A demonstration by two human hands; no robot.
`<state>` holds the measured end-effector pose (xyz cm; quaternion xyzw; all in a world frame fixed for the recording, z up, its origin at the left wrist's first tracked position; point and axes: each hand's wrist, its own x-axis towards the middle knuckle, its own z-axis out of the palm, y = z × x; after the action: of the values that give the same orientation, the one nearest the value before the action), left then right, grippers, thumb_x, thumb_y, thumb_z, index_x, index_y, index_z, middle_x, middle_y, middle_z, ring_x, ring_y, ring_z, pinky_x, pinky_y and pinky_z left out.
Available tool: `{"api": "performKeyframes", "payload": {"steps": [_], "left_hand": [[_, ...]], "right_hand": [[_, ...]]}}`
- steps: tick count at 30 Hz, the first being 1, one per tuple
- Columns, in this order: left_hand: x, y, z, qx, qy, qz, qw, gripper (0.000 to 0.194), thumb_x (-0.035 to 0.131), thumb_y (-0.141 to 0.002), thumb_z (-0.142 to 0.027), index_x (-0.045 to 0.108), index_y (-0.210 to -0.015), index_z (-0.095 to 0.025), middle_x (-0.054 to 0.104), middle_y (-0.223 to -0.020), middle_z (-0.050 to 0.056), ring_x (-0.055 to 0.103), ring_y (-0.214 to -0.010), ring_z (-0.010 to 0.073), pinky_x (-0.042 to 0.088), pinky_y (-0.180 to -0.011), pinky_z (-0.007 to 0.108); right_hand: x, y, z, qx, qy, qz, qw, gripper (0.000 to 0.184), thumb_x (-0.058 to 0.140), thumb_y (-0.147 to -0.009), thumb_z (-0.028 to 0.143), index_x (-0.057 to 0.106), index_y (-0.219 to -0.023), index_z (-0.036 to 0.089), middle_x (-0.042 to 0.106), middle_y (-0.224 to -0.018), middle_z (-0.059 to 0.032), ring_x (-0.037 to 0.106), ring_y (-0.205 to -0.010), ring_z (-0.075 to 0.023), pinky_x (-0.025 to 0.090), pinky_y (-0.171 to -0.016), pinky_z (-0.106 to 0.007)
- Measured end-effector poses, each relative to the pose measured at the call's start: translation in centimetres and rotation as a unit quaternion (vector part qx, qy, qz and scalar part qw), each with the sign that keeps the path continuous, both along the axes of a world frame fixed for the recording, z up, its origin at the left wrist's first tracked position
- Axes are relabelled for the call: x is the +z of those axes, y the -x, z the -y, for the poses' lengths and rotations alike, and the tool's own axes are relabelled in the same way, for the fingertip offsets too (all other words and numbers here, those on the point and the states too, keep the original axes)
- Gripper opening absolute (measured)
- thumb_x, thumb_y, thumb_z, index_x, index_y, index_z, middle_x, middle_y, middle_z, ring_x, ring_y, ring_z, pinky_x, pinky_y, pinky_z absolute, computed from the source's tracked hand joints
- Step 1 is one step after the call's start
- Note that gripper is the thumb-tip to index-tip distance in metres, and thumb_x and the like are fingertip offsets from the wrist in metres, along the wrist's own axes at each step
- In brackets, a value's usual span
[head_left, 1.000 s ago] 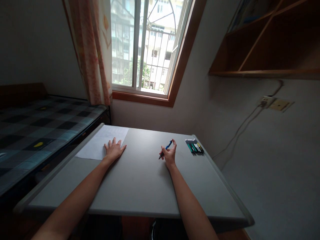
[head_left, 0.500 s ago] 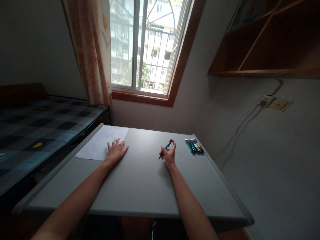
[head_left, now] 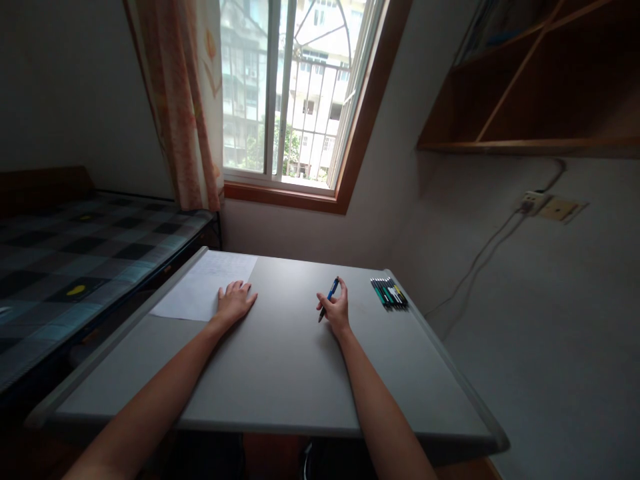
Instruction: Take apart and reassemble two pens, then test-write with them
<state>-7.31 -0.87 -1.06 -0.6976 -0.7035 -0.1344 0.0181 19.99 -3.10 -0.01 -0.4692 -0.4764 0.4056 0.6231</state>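
My left hand (head_left: 234,302) rests palm down with its fingers spread, partly over the right edge of a white sheet of paper (head_left: 193,293). Faint marks show on the upper part of the sheet. In my right hand (head_left: 338,309) is a blue and black pen (head_left: 332,291), held at a slant between thumb and fingers, its dark tip pointing down and to the left. Right of that hand lies a row of several pens (head_left: 389,294), mostly black and green, side by side on the grey table (head_left: 280,373).
A bed with a checked cover (head_left: 115,247) stands left of the table. Behind the table are a window (head_left: 285,93) and a curtain (head_left: 187,113). On the right wall hang a wooden shelf (head_left: 520,145) and a socket with cords (head_left: 533,203).
My left hand has slid slightly to the right, and its fingers have drawn in a little. The pen in my right hand has tilted more upright.
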Motion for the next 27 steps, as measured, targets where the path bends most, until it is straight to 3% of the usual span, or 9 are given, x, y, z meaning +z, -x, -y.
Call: {"api": "performKeyframes", "payload": {"steps": [5, 9, 12, 15, 18, 20, 22, 25, 27], "left_hand": [[0.0, 0.0, 0.0, 0.001, -0.004, -0.001, 1.0, 0.042, 0.034, -0.082, -0.047, 0.052, -0.113, -0.024, 0.046, -0.125, 0.009, 0.037, -0.114, 0.0254, 0.024, -0.095, 0.045], [0.0, 0.1, 0.0, -0.002, -0.007, -0.001, 1.0, 0.042, 0.034, -0.082, -0.047, 0.052, -0.112, -0.023, 0.047, -0.124, 0.01, 0.038, -0.113, 0.0256, 0.025, -0.093, 0.046], [0.1, 0.1, -0.1, -0.001, -0.003, 0.001, 1.0, 0.043, 0.034, -0.081, -0.047, 0.051, -0.112, -0.023, 0.047, -0.124, 0.01, 0.038, -0.113, 0.0256, 0.026, -0.093, 0.046], [0.2, 0.2, -0.1, -0.001, 0.004, 0.003, 1.0, 0.043, 0.034, -0.081, -0.047, 0.051, -0.113, -0.023, 0.046, -0.125, 0.01, 0.037, -0.115, 0.0256, 0.025, -0.093, 0.045], [0.3, 0.4, -0.1, 0.002, 0.013, 0.004, 1.0, 0.043, 0.035, -0.081, -0.048, 0.05, -0.113, -0.024, 0.045, -0.125, 0.01, 0.036, -0.116, 0.0259, 0.024, -0.094, 0.045], [0.3, 0.4, -0.1, 0.001, 0.016, 0.006, 1.0, 0.044, 0.035, -0.081, -0.048, 0.051, -0.113, -0.024, 0.045, -0.125, 0.009, 0.036, -0.116, 0.026, 0.025, -0.094, 0.045], [0.3, 0.4, -0.1, -0.001, 0.015, 0.007, 1.0, 0.044, 0.034, -0.081, -0.049, 0.051, -0.113, -0.024, 0.045, -0.125, 0.009, 0.035, -0.116, 0.026, 0.025, -0.094, 0.046], [0.1, 0.5, -0.2, -0.002, 0.011, 0.008, 1.0, 0.044, 0.035, -0.081, -0.049, 0.05, -0.113, -0.024, 0.045, -0.125, 0.009, 0.035, -0.116, 0.0256, 0.025, -0.094, 0.045], [0.1, 0.5, -0.2, -0.003, 0.01, 0.008, 1.0, 0.043, 0.034, -0.081, -0.049, 0.051, -0.113, -0.024, 0.045, -0.125, 0.009, 0.035, -0.116, 0.0253, 0.025, -0.094, 0.045]], "right_hand": [[-0.5, -0.2, -1.0, 0.012, -0.001, -0.042, 0.999, 0.044, 0.059, -0.067, 0.052, 0.044, -0.091, 0.018, 0.055, -0.054, 0.0053, 0.036, -0.03, -0.0035, 0.027, -0.028, -0.015], [-0.1, -1.0, -1.6, -0.035, -0.029, -0.091, 0.995, 0.039, 0.053, -0.07, 0.055, 0.049, -0.071, 0.016, 0.048, -0.051, 0.0059, 0.039, -0.035, -0.0033, 0.036, -0.034, -0.016], [0.7, -2.3, -1.5, -0.047, -0.042, -0.081, 0.995, 0.033, 0.063, -0.065, 0.045, 0.055, -0.077, 0.015, 0.047, -0.049, 0.0073, 0.04, -0.036, -0.0035, 0.037, -0.035, -0.017], [1.5, -4.0, -1.5, -0.087, -0.04, -0.09, 0.991, 0.036, 0.069, -0.059, 0.038, 0.059, -0.082, 0.013, 0.058, -0.06, 0.0013, 0.054, -0.047, -0.0084, 0.05, -0.048, -0.024], [2.1, -6.1, -2.0, -0.122, -0.036, -0.093, 0.988, 0.038, 0.068, -0.059, 0.038, 0.061, -0.085, 0.011, 0.063, -0.066, -0.004, 0.06, -0.057, -0.0139, 0.054, -0.059, -0.032], [2.3, -7.8, -2.4, -0.143, -0.028, -0.035, 0.989, 0.04, 0.065, -0.061, 0.039, 0.062, -0.087, 0.009, 0.065, -0.068, -0.0063, 0.062, -0.061, -0.0169, 0.053, -0.06, -0.034], [2.3, -9.7, -2.8, -0.194, -0.022, 0.088, 0.977, 0.038, 0.059, -0.064, 0.039, 0.064, -0.086, 0.009, 0.065, -0.069, -0.0088, 0.062, -0.062, -0.0193, 0.052, -0.061, -0.035], [2.1, -12.2, -2.9, -0.285, -0.014, 0.34, 0.896, 0.033, 0.054, -0.067, 0.037, 0.067, -0.085, 0.012, 0.067, -0.079, -0.0127, 0.061, -0.075, -0.0235, 0.047, -0.069, -0.034], [1.8, -13.5, -2.9, -0.31, 0.023, 0.451, 0.836, 0.032, 0.05, -0.071, 0.034, 0.067, -0.089, 0.015, 0.067, -0.081, -0.0126, 0.06, -0.076, -0.0241, 0.044, -0.07, -0.034]]}}
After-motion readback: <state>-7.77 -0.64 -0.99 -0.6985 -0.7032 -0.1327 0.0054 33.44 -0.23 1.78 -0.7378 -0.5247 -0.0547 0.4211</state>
